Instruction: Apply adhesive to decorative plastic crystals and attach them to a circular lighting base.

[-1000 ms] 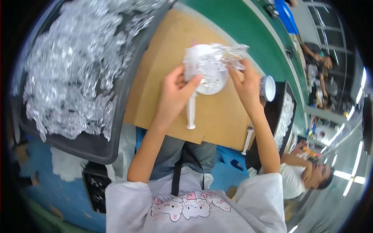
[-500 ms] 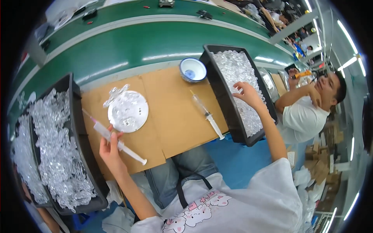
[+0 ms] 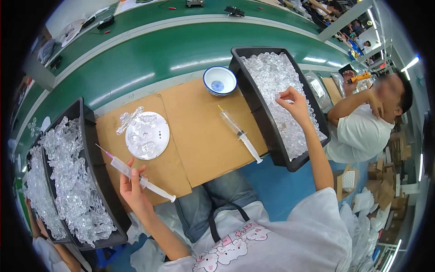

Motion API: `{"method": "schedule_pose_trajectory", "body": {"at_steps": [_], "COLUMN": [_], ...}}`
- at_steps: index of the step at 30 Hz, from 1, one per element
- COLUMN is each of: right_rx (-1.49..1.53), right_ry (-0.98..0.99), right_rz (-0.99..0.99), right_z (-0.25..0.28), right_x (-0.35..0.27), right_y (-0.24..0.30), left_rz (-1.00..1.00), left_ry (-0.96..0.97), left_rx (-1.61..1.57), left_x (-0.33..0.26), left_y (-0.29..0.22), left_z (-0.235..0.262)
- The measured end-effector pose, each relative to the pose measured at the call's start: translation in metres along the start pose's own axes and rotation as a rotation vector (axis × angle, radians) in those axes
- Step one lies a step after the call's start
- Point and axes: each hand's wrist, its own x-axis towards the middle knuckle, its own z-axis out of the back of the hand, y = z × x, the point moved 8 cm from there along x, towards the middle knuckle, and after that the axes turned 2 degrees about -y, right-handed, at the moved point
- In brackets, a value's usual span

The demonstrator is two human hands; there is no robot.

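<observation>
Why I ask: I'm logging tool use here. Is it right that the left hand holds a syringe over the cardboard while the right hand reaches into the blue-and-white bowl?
Not quite. In the head view the right hand reaches into the black tray of clear pieces on the right, not the bowl, which stands untouched beside it. The rest holds: the left hand holds a syringe over the cardboard.

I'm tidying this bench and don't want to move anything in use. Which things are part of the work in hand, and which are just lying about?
In use: syringe held in the left hand; right tray of clear pieces, where the right hand reaches; round clear disc.

Lying about: second syringe, blue-and-white bowl, left tray of clear parts.
</observation>
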Motion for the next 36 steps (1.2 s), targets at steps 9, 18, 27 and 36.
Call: {"method": "schedule_pose_trajectory", "body": {"at_steps": [9,18,27,36], "right_rx": [0.109,0.287,0.690,0.306], "right_ry": [0.366,0.462,0.532,0.280], "right_rz": [-0.044,0.126,-0.028,0.355], "right_z": [-0.039,-0.185,-0.267,-0.258], "right_x": [-0.010,-0.053,-0.059,-0.048], "right_y": [0.067,0.202,0.181,0.196], "left_rz": [0.067,0.104,0.136,0.130], "left_ry": [0.045,0.073,0.063,0.055], "left_rx": [-0.044,-0.090,-0.092,-0.076], "left_x": [-0.007,-0.007,-0.012,-0.013], "left_y": [0.007,0.010,0.010,0.013], "left_z": [-0.004,-0.003,0.003,0.000]}}
